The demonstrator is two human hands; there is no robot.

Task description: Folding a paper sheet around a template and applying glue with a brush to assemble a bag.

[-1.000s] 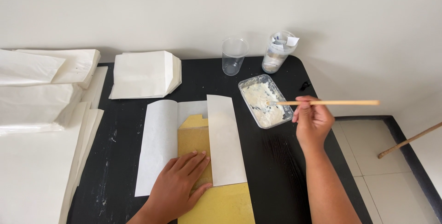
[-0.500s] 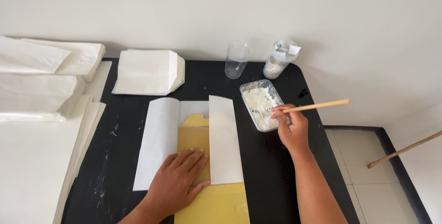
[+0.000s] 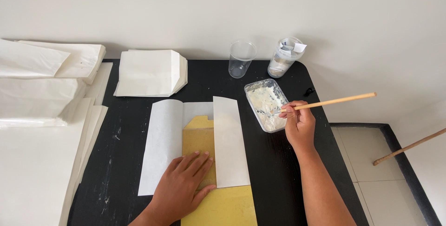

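Observation:
My left hand (image 3: 182, 183) lies flat on a yellow card template (image 3: 200, 138) that sits on a white paper sheet (image 3: 163, 138), whose right flap (image 3: 230, 140) is folded inward. My right hand (image 3: 298, 123) grips a wooden stick (image 3: 337, 101), its tip dipped in a clear plastic tray of white paste (image 3: 265, 104) on the black table (image 3: 278, 175).
An empty clear cup (image 3: 241, 58) and a clear container with a paper scrap (image 3: 284, 56) stand at the table's back edge. A stack of folded white bags (image 3: 151, 72) lies back left. More white paper piles (image 3: 42, 96) fill the left side. A wooden pole (image 3: 409, 146) leans over the tiled floor at right.
My right hand has moved left and down, bringing the stick's tip into the paste tray. My left hand stays pressed on the template.

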